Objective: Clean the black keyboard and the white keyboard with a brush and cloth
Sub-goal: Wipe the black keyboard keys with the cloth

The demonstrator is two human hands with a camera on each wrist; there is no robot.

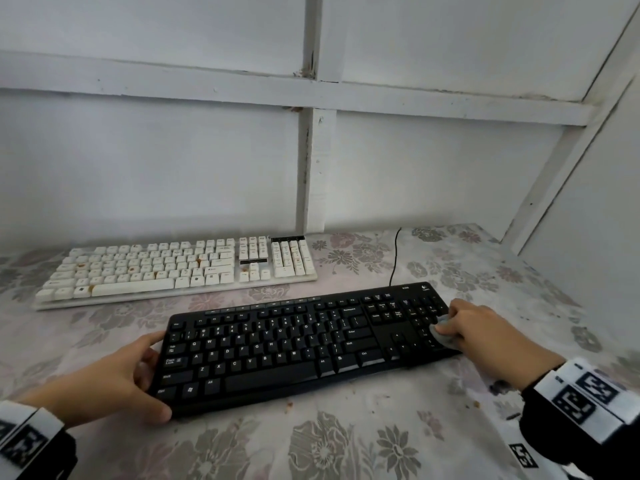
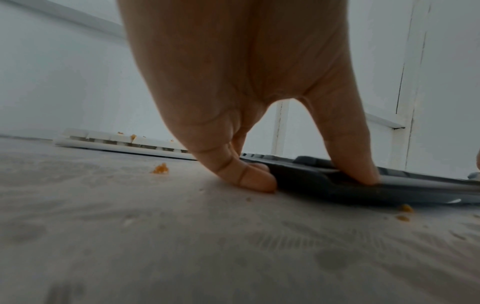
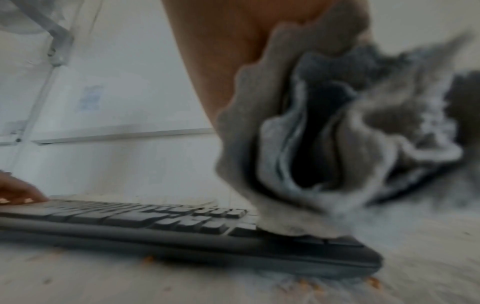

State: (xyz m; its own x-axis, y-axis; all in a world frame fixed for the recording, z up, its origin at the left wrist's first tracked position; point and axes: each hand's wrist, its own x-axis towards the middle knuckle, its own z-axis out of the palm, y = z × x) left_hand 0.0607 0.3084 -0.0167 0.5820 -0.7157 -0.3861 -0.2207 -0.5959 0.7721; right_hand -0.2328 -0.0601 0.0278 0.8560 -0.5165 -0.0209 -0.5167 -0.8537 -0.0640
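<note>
- Right hand [image 1: 475, 327]: fingers bunched round grey cloth [image 3: 298, 154], on black keyboard [image 1: 294, 344] number pad; advise short, light strokes.
- Left hand [image 1: 114, 379]: fingers clasp the keyboard's left end; keep bracing.

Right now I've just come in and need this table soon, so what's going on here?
A person is wiping the black keyboard. Their right hand presses a bunched grey cloth on its number-pad end, while the left hand holds the opposite end steady. The white keyboard behind is untouched and still stained orange, and crumbs lie on the floral tablecloth.
</note>
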